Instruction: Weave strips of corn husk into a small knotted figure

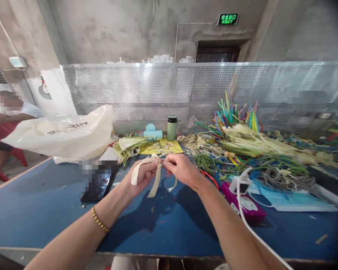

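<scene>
Above the blue table, my left hand (143, 176) pinches a bunch of pale husk strips (157, 182) that hang down in loops and loose ends. Close beside it, my right hand (181, 168) has its fingertips pressed together at the top of the strips. What exactly those right fingertips hold is too small to tell. Behind my hands lies a yellow sheet (173, 147) scattered with husk scraps. A phone (97, 187) rests on the table to the left of my left wrist, partly blurred out.
A white plastic bag (70, 137) stands at the left. A green thermos (171, 129) is at the back. Corn husks (250, 138), coiled cords (284, 178), a purple power strip (249, 208) with a white cable and a blue face mask (295, 200) lie right. A person (14, 112) sits far left.
</scene>
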{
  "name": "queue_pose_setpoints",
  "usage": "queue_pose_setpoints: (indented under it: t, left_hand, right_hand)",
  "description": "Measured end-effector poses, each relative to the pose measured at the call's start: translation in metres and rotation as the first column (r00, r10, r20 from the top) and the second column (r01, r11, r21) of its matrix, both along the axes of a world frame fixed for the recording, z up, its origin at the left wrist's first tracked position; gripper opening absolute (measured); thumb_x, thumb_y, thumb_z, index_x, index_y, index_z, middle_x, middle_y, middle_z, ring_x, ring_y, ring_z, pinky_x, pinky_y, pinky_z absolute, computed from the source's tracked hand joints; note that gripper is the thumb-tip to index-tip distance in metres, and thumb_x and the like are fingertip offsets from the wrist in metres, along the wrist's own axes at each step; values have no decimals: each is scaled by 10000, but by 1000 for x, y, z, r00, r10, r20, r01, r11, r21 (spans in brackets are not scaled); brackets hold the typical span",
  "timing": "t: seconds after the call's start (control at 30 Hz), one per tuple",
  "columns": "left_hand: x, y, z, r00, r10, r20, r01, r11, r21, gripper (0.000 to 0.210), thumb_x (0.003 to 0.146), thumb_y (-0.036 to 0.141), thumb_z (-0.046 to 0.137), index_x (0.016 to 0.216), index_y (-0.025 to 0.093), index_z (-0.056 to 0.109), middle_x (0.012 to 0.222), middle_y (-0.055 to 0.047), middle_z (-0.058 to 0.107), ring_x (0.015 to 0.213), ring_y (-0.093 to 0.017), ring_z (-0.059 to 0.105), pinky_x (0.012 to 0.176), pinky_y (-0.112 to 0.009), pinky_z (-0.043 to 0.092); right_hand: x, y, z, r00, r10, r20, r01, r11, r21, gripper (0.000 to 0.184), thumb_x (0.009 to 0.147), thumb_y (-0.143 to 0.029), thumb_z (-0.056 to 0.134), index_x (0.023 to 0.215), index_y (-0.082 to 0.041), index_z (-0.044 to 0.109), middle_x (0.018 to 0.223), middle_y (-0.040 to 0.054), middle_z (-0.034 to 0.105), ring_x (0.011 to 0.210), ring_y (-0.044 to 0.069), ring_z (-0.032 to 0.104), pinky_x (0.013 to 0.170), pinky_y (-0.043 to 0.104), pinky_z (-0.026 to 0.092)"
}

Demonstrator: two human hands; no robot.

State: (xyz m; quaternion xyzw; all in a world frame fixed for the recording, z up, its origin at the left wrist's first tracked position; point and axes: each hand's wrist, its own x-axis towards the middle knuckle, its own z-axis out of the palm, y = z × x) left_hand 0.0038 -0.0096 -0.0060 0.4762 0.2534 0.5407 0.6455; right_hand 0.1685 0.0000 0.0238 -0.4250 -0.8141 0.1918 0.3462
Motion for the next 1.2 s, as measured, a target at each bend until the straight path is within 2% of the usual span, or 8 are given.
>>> queue_pose_setpoints:
  t: [0.17, 0.27, 0.37, 0.5, 0.63, 0.77, 1.0, 1.2]
  left_hand:
    - [0, -5, 2, 999, -6, -42, 3, 996, -85, 166, 647, 246, 792, 677, 115, 695, 633, -23, 586, 579, -101, 504, 566, -220, 414]
    - [1, -8, -2, 987, -88, -137, 74, 992, -101, 131, 619, 198, 793, 624, 133, 680, 611, -16, 573, 554, -98, 482, 556, -230, 413]
    - [3, -11, -5, 970, -113, -218, 90, 990, -113, 128, 596, 139, 780, 567, 147, 655, 550, 4, 526, 516, -84, 435, 512, -219, 370]
    - [4, -15, 2, 950, -132, -283, 96, 986, -137, 106, 611, 175, 782, 635, 114, 699, 636, -28, 603, 545, -71, 446, 523, -212, 338]
    - [1, -19, 13, 921, -122, -370, 81, 989, -124, 207, 662, 291, 779, 690, 95, 722, 740, -77, 661, 587, -91, 478, 578, -246, 364]
    - [-1, -17, 12, 926, -80, -368, 69, 997, -43, 224, 676, 317, 772, 753, 111, 725, 699, -48, 636, 602, -106, 490, 599, -260, 362]
    - [-3, -8, 6, 906, 105, -409, -87, 994, 61, 183, 682, 275, 753, 754, 115, 697, 653, -7, 584, 589, -90, 450, 591, -246, 331]
    - [-5, -18, 15, 853, -116, -508, 189, 977, 94, 185, 730, 259, 704, 620, 127, 637, 573, 17, 510, 566, -87, 401, 563, -251, 286]
  right_hand:
    - [5, 2, 3, 996, -72, 43, 60, 971, 234, 169, 850, -175, 546, 736, -173, 671, 746, 30, 667, 705, 141, 571, 678, 263, 409]
    - [1, -4, 5, 996, 80, 30, -85, 948, 308, 121, 833, -185, 599, 900, -183, 699, 938, 63, 672, 902, 167, 590, 817, 290, 430]
    - [-6, -11, 4, 982, 182, 44, -187, 943, 274, 64, 798, -181, 638, 811, -182, 700, 850, 42, 654, 851, 163, 581, 799, 290, 431]
    - [-7, -6, 0, 980, 93, -174, -74, 991, 112, 167, 822, -191, 575, 662, -164, 615, 639, -13, 557, 603, 109, 491, 597, 248, 394]
    - [-2, 4, -1, 923, 15, -385, -23, 1000, -16, 135, 802, -241, 587, 694, -160, 585, 620, -24, 538, 562, 103, 474, 538, 236, 377]
    - [0, 5, 2, 903, -1, -430, 1, 1000, -1, 132, 803, -265, 590, 722, -160, 585, 631, -14, 565, 576, 114, 513, 554, 238, 403]
    - [2, 3, 4, 908, -17, -420, 52, 996, 72, 115, 814, -244, 594, 737, -158, 589, 630, -9, 581, 570, 114, 533, 554, 237, 407]
    - [-4, -8, 5, 912, 180, -368, -163, 983, 79, 44, 828, -181, 582, 829, -166, 624, 696, -13, 604, 598, 96, 535, 571, 216, 433]
